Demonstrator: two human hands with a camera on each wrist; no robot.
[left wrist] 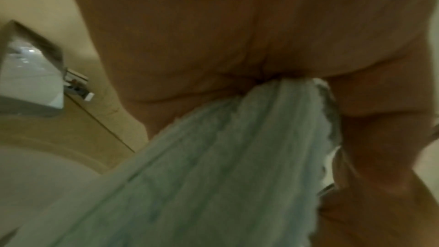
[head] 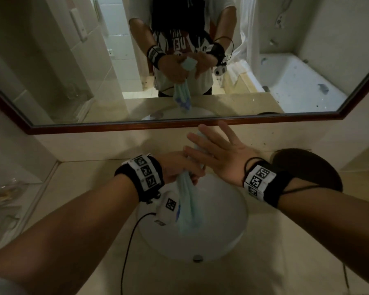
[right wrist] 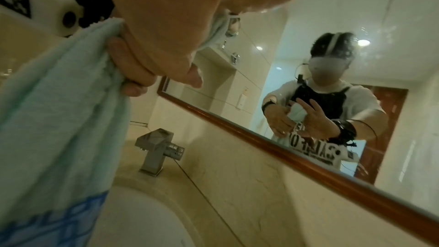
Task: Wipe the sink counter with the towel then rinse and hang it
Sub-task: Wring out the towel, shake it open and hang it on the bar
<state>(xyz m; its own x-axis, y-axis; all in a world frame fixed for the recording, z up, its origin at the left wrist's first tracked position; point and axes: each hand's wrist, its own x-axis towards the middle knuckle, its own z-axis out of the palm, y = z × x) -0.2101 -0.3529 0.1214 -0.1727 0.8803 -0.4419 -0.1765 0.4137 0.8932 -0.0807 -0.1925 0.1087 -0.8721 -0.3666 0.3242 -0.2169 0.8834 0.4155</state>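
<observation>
**Towel held over the basin**

Head view: my left hand (head: 175, 167) grips the pale green towel (head: 189, 206) in a closed fist above the white sink (head: 222, 213), and the bunched cloth hangs down from that fist into the space over the bowl. My right hand (head: 218, 153) is spread, palm toward me, fingers straight and fanned, laid against the upper end of the towel that pokes up past my left fist. The drain (head: 197, 257) shows at the near side of the bowl. A round dark object (head: 320, 167) sits on the beige counter (head: 83, 188) to the right of the sink, behind my right wrist. The mirror (head: 73, 71) with its wooden frame runs along the wall ahead and reflects both hands with the towel between them.

Left wrist view: the picture is blurred, but my left hand (left wrist: 237, 35) fills the top and the towel (left wrist: 225, 166) comes out from under the palm, clamped there, and drops toward the lower left. A curved edge of the sink (left wrist: 35, 176) shows at the left.

Right wrist view: the heel of my right hand (right wrist: 171, 16) is close to the lens. The curled fingers (right wrist: 133, 74) of my left hand wrap the towel (right wrist: 59, 110), whose lower end carries a blue pattern. The square metal faucet (right wrist: 156, 149) stands on the counter behind the sink (right wrist: 147, 219). In the mirror (right wrist: 308, 63) my right hand's fingers look straight against the towel.
</observation>
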